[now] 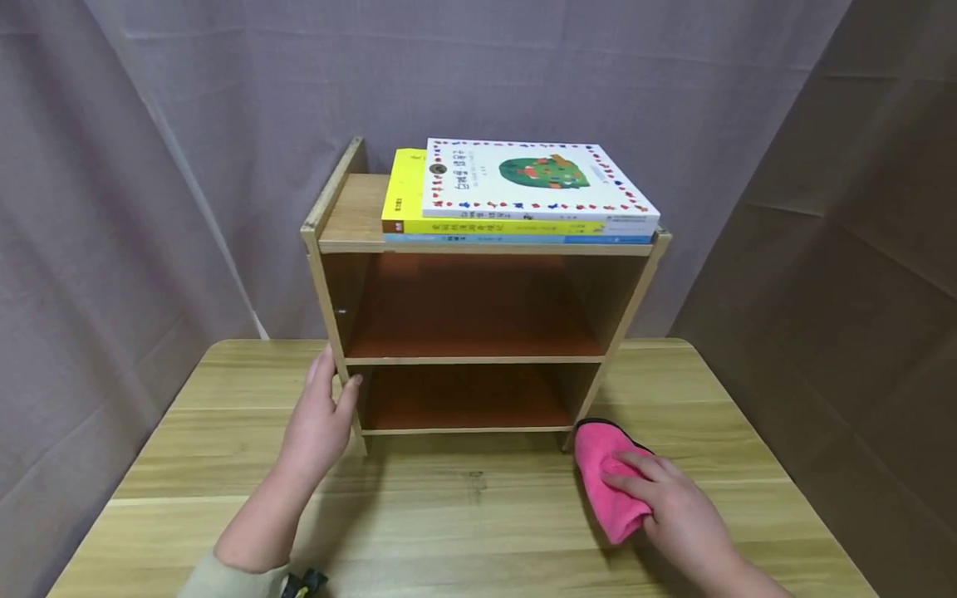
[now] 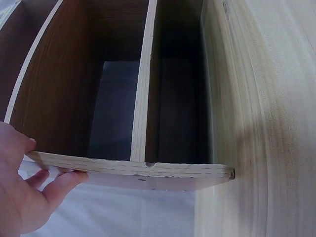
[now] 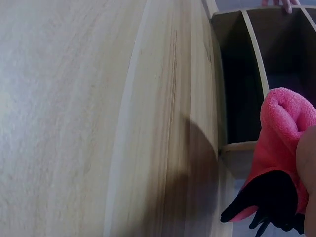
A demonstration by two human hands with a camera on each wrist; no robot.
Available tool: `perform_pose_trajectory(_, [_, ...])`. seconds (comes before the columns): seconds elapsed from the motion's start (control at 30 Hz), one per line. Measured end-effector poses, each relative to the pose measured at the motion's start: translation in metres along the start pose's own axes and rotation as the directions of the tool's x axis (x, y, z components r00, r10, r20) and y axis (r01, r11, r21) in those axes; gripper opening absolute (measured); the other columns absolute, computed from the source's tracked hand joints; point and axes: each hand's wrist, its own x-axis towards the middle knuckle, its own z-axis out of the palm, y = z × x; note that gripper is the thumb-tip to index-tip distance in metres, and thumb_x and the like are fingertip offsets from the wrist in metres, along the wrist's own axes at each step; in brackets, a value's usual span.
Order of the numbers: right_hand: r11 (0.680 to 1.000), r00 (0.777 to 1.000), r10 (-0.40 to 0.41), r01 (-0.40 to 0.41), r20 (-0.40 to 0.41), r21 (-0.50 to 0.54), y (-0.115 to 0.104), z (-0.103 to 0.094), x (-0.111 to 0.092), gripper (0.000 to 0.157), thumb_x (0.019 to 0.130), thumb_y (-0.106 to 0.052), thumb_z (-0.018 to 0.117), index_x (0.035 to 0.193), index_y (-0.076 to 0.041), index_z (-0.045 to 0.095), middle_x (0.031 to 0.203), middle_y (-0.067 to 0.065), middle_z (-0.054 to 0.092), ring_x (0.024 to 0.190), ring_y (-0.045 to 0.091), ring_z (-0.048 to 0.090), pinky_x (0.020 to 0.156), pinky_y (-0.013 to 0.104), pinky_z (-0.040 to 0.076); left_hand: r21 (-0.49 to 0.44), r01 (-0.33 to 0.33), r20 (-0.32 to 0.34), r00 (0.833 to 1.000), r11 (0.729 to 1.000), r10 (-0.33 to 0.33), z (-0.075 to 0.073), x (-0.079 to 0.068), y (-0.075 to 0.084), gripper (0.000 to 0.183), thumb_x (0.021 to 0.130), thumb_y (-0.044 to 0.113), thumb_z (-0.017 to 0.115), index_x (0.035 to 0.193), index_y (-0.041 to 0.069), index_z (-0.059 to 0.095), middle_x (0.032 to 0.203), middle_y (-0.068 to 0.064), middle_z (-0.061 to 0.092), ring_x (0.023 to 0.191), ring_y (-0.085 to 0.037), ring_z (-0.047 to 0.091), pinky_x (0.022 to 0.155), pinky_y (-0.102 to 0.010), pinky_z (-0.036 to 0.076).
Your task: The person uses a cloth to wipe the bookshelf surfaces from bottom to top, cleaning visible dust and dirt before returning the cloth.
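Observation:
A small wooden shelf (image 1: pixel 475 360) stands on the table, its open front facing me. My left hand (image 1: pixel 321 419) grips the shelf's left side panel, thumb at the front edge and fingers along the outer face; the left wrist view shows this hand (image 2: pixel 24 190) on the panel's edge too. Bunched in my right hand (image 1: pixel 688 515) is a pink cloth (image 1: pixel 596 473) with a black border, beside the foot of the right side panel. In the right wrist view the folded cloth (image 3: pixel 274 143) hides part of that panel.
On the shelf's top board lies a stack of books: a white picture book (image 1: pixel 538 178) over a yellow book (image 1: pixel 404 195), with a blue spine (image 1: pixel 516 238) beneath. The wooden table (image 1: pixel 463 531) has rounded back corners. Grey curtains (image 1: pixel 478 75) hang behind it.

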Motion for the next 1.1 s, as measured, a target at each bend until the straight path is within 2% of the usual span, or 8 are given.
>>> perform_pose_trajectory(0.23, [0.994,0.994,0.105,-0.104,0.017,-0.036,0.007,0.002,-0.001,0.073,0.052,0.02,0.058,0.109,-0.02,0.078,0.125,0.0,0.064,0.109,0.028,0.06,0.081,0.035,0.047,0.005,-0.012,-0.012,1.0,1.0,0.012,0.0,0.001,-0.001,0.058,0.106,0.025,0.047,0.157,0.031,0.021,0.158,-0.008,0.028,0.138,-0.037,0.039,0.105,-0.062,0.038])
perform_pose_trajectory(0.37, [0.978,0.978,0.206,-0.206,0.018,-0.018,0.008,0.003,0.001,0.073,0.055,0.021,0.056,0.111,-0.019,0.077,0.127,0.003,0.063,0.112,0.031,0.059,0.082,0.039,0.047,0.005,-0.011,-0.013,1.0,1.0,0.012,-0.001,0.0,-0.001,0.059,0.106,0.025,0.047,0.158,0.031,0.021,0.158,-0.008,0.028,0.138,-0.037,0.039,0.105,-0.062,0.038])
perform_pose_trajectory(0.5, [0.949,0.949,0.312,-0.313,0.044,0.035,0.01,0.005,0.005,0.068,0.063,0.02,0.059,0.118,-0.018,0.074,0.13,0.008,0.061,0.117,0.036,0.056,0.085,0.047,0.048,0.003,-0.009,-0.007,1.0,1.0,0.009,0.0,0.0,-0.002,0.059,0.106,0.026,0.047,0.158,0.031,0.02,0.159,-0.009,0.027,0.139,-0.037,0.037,0.107,-0.061,0.036])
perform_pose_trajectory(0.63, [0.909,0.913,0.398,-0.406,0.093,0.097,0.012,0.008,0.012,0.065,0.068,0.018,0.062,0.125,-0.014,0.07,0.134,0.014,0.057,0.119,0.044,0.054,0.086,0.057,0.049,-0.001,-0.012,-0.002,1.0,1.0,0.012,0.001,0.001,-0.002,0.058,0.106,0.027,0.047,0.158,0.031,0.02,0.159,-0.009,0.026,0.14,-0.037,0.036,0.108,-0.062,0.034])
perform_pose_trajectory(0.8, [0.855,0.871,0.476,-0.491,0.121,0.165,0.013,0.015,0.021,0.06,0.076,0.013,0.059,0.13,-0.012,0.065,0.136,0.014,0.055,0.122,0.042,0.053,0.09,0.057,0.047,-0.001,-0.014,-0.002,1.0,1.0,0.014,0.001,0.002,-0.002,0.057,0.106,0.026,0.047,0.157,0.031,0.023,0.158,-0.009,0.027,0.139,-0.037,0.037,0.108,-0.062,0.035])
perform_pose_trajectory(0.97, [0.807,0.842,0.531,-0.537,0.097,0.247,0.011,0.025,0.027,0.047,0.087,0.008,0.059,0.131,-0.009,0.063,0.131,0.016,0.058,0.12,0.039,0.055,0.096,0.058,0.046,-0.002,0.0,0.006,1.0,1.0,0.0,0.0,0.001,-0.001,0.057,0.106,0.028,0.046,0.157,0.03,0.021,0.158,-0.008,0.028,0.138,-0.038,0.039,0.105,-0.063,0.038])
perform_pose_trajectory(1.03, [0.772,0.82,0.563,-0.567,0.106,0.288,0.009,0.028,0.03,0.04,0.092,0.004,0.058,0.13,-0.006,0.062,0.128,0.019,0.059,0.119,0.039,0.055,0.097,0.057,0.046,-0.002,0.002,0.009,1.0,1.0,-0.002,0.0,0.0,-0.001,0.058,0.106,0.029,0.046,0.158,0.031,0.02,0.159,-0.008,0.027,0.138,-0.038,0.037,0.106,-0.063,0.037])
perform_pose_trajectory(1.1, [0.713,0.781,0.607,-0.617,0.148,0.334,0.006,0.03,0.033,0.035,0.097,-0.003,0.056,0.132,-0.003,0.06,0.126,0.021,0.059,0.116,0.037,0.055,0.096,0.055,0.046,-0.001,0.002,0.006,1.0,1.0,-0.002,0.0,0.001,-0.001,0.059,0.106,0.029,0.046,0.158,0.032,0.019,0.159,-0.008,0.026,0.14,-0.038,0.036,0.107,-0.062,0.036])
